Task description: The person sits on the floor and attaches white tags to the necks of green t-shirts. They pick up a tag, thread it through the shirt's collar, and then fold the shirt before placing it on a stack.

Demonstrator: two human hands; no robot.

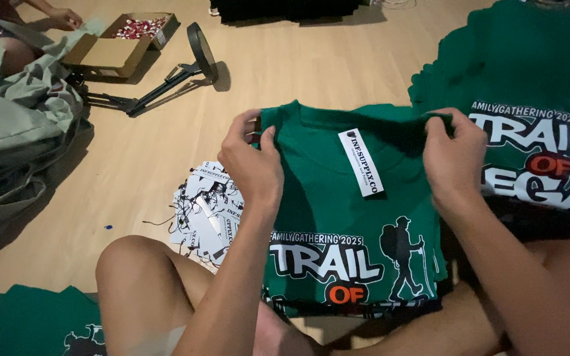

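Observation:
I hold up a green T-shirt [344, 217] with a white and orange print and a hiker figure on its front. My left hand [253, 161] grips its left shoulder and my right hand [453, 158] grips its right shoulder, near the collar. A white rectangular tag [361, 162] hangs slanted from the neckline between my hands. The shirt's lower edge rests over my lap, above my bent left knee [133, 264].
A stack of the same green shirts [529, 72] lies at the right. Loose white tags with black strings [206, 207] lie on the wooden floor. A cardboard box [123, 39], a black folding stand [166, 82], grey-green cloth [14, 125] and another person's hand [64, 18] are at the upper left.

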